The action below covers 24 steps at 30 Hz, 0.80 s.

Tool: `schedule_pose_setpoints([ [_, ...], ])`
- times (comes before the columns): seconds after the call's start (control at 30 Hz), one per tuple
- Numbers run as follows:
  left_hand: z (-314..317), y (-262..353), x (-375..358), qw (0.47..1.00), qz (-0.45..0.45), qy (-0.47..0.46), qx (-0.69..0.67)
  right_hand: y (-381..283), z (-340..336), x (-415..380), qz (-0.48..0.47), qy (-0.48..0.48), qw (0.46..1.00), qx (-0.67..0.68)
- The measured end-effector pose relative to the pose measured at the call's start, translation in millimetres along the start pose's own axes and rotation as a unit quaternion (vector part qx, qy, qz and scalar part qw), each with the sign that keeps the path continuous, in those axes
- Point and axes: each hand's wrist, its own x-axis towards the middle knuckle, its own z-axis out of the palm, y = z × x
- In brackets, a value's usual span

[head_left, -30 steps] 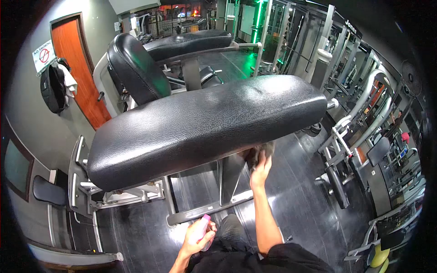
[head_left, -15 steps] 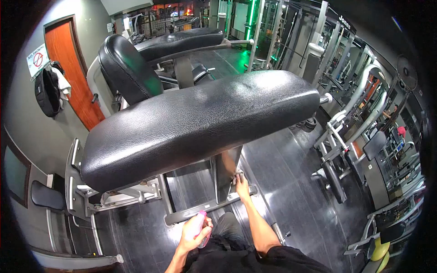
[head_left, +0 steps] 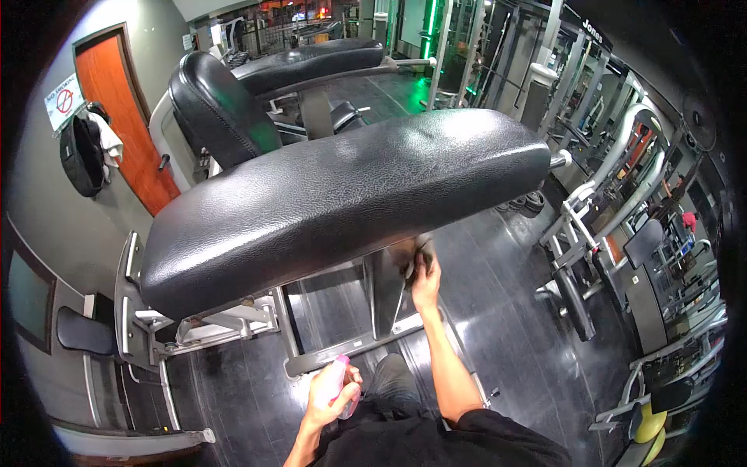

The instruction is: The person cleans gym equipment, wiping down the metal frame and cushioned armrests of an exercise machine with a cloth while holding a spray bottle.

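Note:
A long black padded bench [head_left: 342, 202] spans the middle of the view, on a grey metal post [head_left: 383, 292] with a floor frame. My left hand [head_left: 333, 395], low in the view, is wrapped round a clear bottle with a pink top [head_left: 340, 364]. My right hand [head_left: 425, 280] is raised against the post's right side, just under the pad. Its fingers are closed on a dark, crumpled thing, perhaps a cloth, too small and shadowed to make out.
Behind the bench stands another machine with a black backrest [head_left: 222, 109]. An orange door [head_left: 120, 109] and a hanging black bag [head_left: 82, 156] are at the left. A leg machine [head_left: 574, 303] stands at the right.
My right hand has moved up along the post toward the underside of the pad. My left hand keeps its hold on the bottle. The view has shifted slightly.

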Motion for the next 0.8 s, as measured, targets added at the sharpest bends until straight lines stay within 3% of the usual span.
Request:
schedule_pose_setpoints([
  [0.07,-2.5,1.5,-5.2,1.000,0.014,0.009,0.003,24.7,-6.6,-23.0,0.202,-0.036,0.972,-0.113],
  [0.1,-3.9,1.9,-7.7,1.000,0.017,0.021,0.016,77.6,-14.4,-40.1,0.155,-0.034,0.982,-0.106],
  [0.2,-6.7,3.1,-14.5,0.998,0.021,0.035,0.043,139.4,-36.3,-82.7,0.281,-0.094,0.953,-0.063],
  [0.27,-8.5,2.2,-16.9,0.997,0.025,0.037,0.057,187.9,-46.5,-104.6,0.279,-0.066,0.958,-0.021],
  [0.3,-9.3,0.1,-18.5,0.998,0.018,0.039,0.037,197.5,-45.9,-106.6,0.278,-0.047,0.959,-0.031],
  [0.4,-7.8,-1.2,-20.3,0.999,0.014,0.045,0.017,123.5,-32.3,-85.1,0.258,-0.041,0.963,-0.060],
  [0.57,-7.3,-0.5,-13.1,0.999,0.016,0.037,0.013,30.1,-12.3,-23.4,0.128,0.029,0.990,-0.050],
  [0.63,-7.5,-0.9,-9.2,0.999,0.024,0.019,0.040,-53.2,7.6,-5.2,0.025,0.068,0.996,0.047],
  [0.7,-7.1,-1.2,-7.7,0.999,0.022,0.012,0.036,-92.1,17.4,3.8,-0.190,0.074,0.972,-0.113],
  [0.77,-8.4,-0.3,-6.5,0.999,0.024,0.008,0.033,-76.4,21.8,0.6,-0.188,0.083,0.973,-0.106],
  [0.8,-9.2,-0.1,-6.9,0.999,0.027,0.006,0.033,-57.8,20.7,-7.2,-0.224,0.079,0.957,-0.164],
])
